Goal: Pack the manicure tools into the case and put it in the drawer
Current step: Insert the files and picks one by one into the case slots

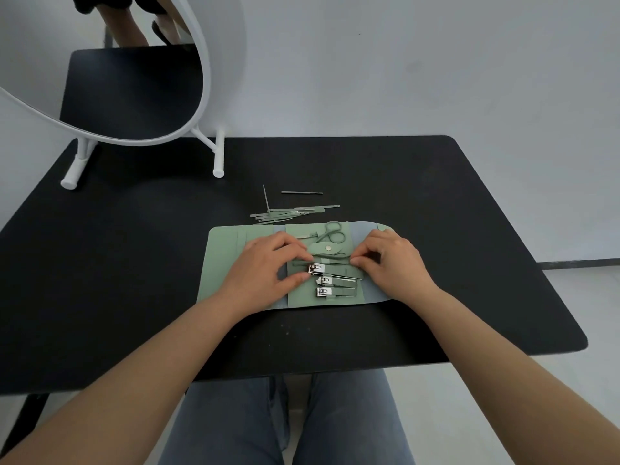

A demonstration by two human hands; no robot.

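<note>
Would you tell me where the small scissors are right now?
In the head view, the scissors lie in the open green case, at its far edge between both hands, just beyond the snap strap.

green case (228, 263) lies unfolded flat on the table, snap strap across its middle panel. three nail clippers (323, 280) sit stacked in its loops, scissors (332, 233) above them. remaining loose tools (288, 211) lie heaped just beyond its far edge.

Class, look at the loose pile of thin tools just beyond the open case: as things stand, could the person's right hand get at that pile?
Probably yes. The pile lies bare on the table just past the case, with nothing over it. The right hand, now busy at the top clipper, would first have to let go.
</note>
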